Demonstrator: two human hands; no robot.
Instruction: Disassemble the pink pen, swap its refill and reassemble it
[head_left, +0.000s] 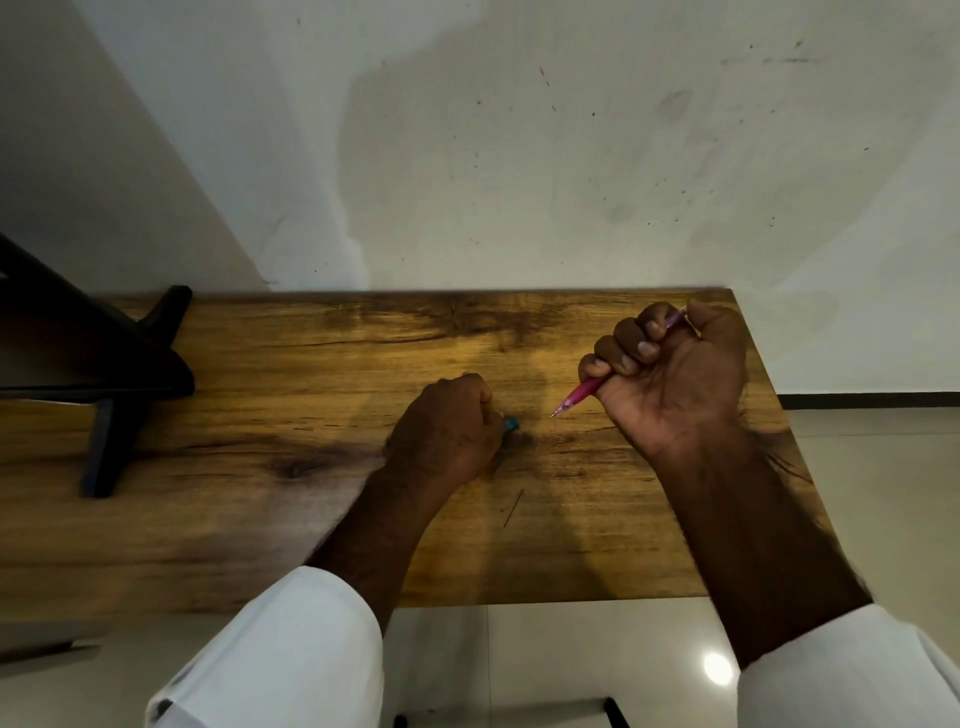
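My right hand is closed in a fist around the pink pen, held above the wooden table. The pen's metal tip sticks out below the fist and points down-left; its back end shows above the thumb. My left hand rests knuckles-up on the table's middle, fingers curled over a small teal object, of which only an end shows. A thin dark rod, like a refill, lies on the table just in front of the hands.
A black stand with angled legs sits on the table's left part. The white wall runs along the table's far edge. The table's right edge lies just past my right wrist, with tiled floor beyond.
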